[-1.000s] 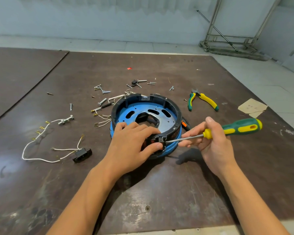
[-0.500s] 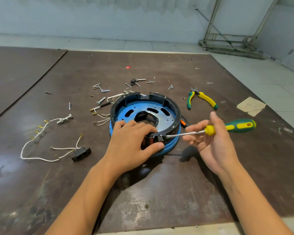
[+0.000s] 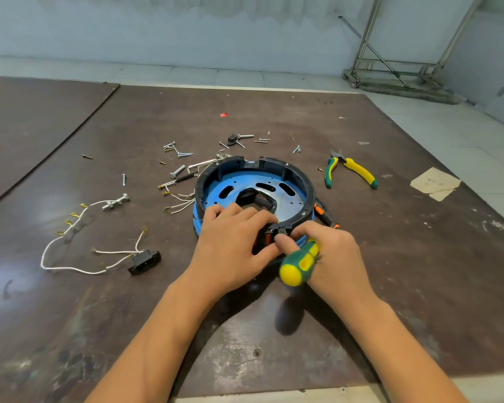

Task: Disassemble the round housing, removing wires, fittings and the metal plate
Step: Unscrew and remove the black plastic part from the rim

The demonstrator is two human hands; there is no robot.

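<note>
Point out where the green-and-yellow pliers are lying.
In the head view, the pliers lie on the right, just right of the round housing and apart from it, with a tan paper scrap farther right.

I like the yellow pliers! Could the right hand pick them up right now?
Probably not yet. The right hand is gripping the screwdriver at the round housing, so it is full. The pliers lie apart on the board, with nothing blocking the way.

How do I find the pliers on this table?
Start at the round black-and-blue housing on the dark brown board. Just right of it lie the pliers. Their two spread handles, green and yellow, set them apart from the small silvery screws and the single-handled screwdriver.
</note>
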